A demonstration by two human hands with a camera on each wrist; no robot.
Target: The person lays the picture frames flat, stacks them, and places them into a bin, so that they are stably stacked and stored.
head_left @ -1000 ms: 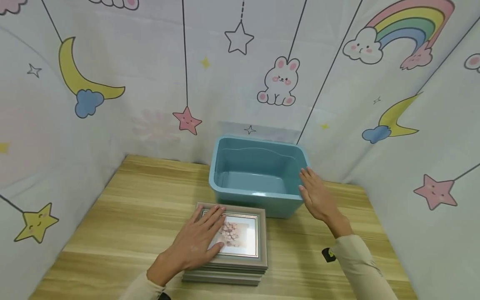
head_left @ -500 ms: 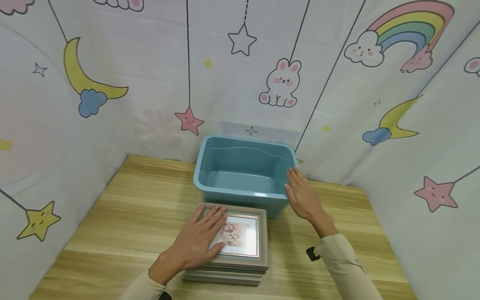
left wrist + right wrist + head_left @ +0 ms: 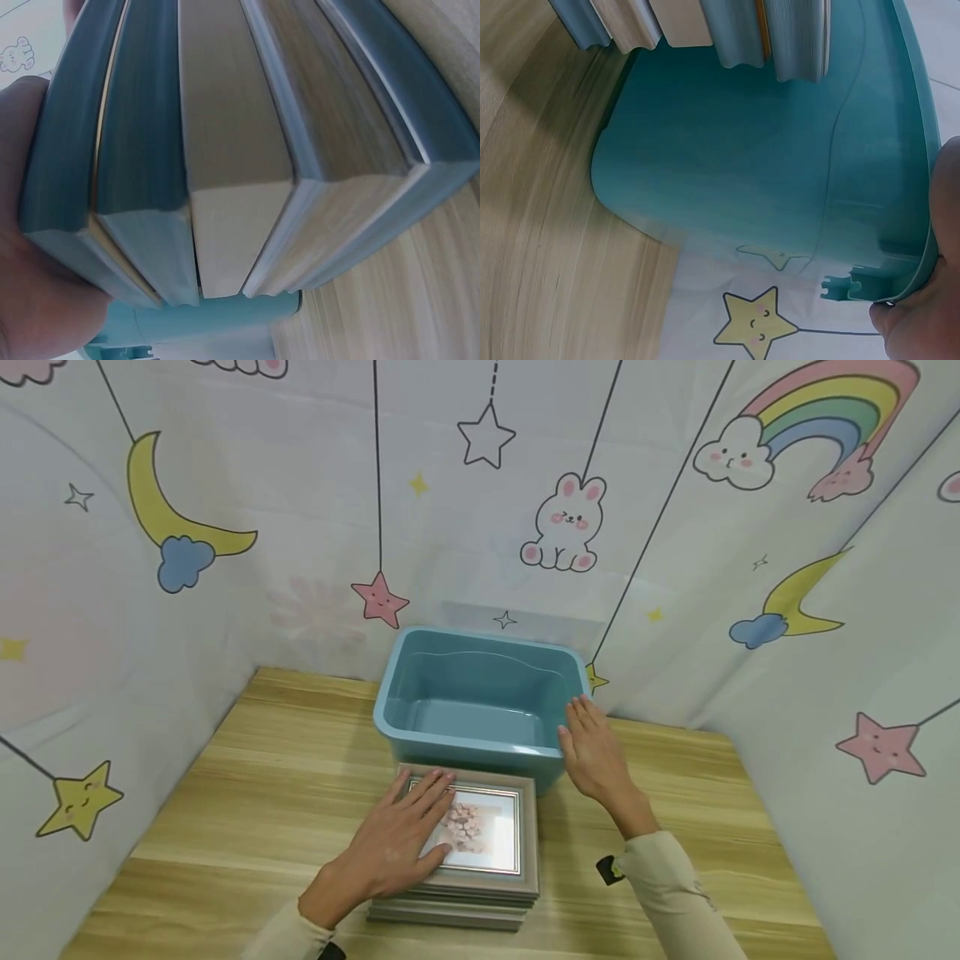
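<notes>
My left hand [image 3: 390, 843] lies flat with spread fingers on the top picture frame [image 3: 491, 831] of a stack. That frame shows a pink floral print behind glass. In the left wrist view the stacked frames [image 3: 232, 112] show their edges, some blue-grey, some beige or wood-toned. Behind the stack stands a blue plastic bin [image 3: 465, 745], with nothing inside it. My right hand [image 3: 596, 752] has its fingers straight against the bin's right rim, near the front corner. From the right wrist, this hand [image 3: 922, 315] shows right at the rim of the bin [image 3: 727, 150].
A wood-grain table [image 3: 247, 810] carries the bin and the stack. Behind and at both sides hangs a white curtain [image 3: 300, 485] printed with stars, moons, a rabbit and a rainbow. The bin's back is close to the curtain.
The bin has slid left along the back of the table, and my right hand has moved left with it. My left hand and the frames have stayed put.
</notes>
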